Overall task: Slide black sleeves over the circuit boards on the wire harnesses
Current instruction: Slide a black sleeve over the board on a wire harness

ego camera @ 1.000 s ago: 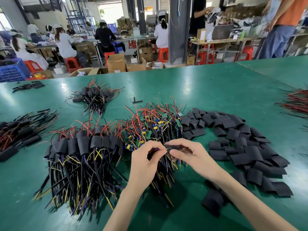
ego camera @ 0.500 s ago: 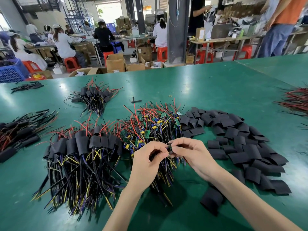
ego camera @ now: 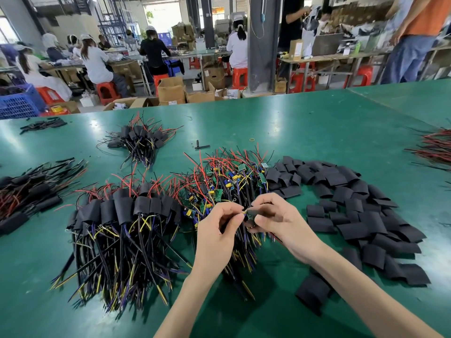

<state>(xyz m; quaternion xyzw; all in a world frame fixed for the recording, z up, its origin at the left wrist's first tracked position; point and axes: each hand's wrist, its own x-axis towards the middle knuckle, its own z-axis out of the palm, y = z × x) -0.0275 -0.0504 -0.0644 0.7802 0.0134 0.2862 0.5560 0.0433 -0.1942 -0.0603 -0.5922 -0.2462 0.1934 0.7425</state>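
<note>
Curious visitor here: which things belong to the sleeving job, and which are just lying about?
Job: left hand pinching harness wire; right hand holding black sleeve; unsleeved harnesses; loose sleeves; sleeved harnesses.
Lying about: rubber band; black T-shaped piece; cardboard boxes; blue crate.

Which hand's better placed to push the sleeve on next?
Right, probably. The right hand pinches the black sleeve at the wire ends, while the left hand pinches the wires and can steady them. The loose sleeves also lie on the right.
</note>
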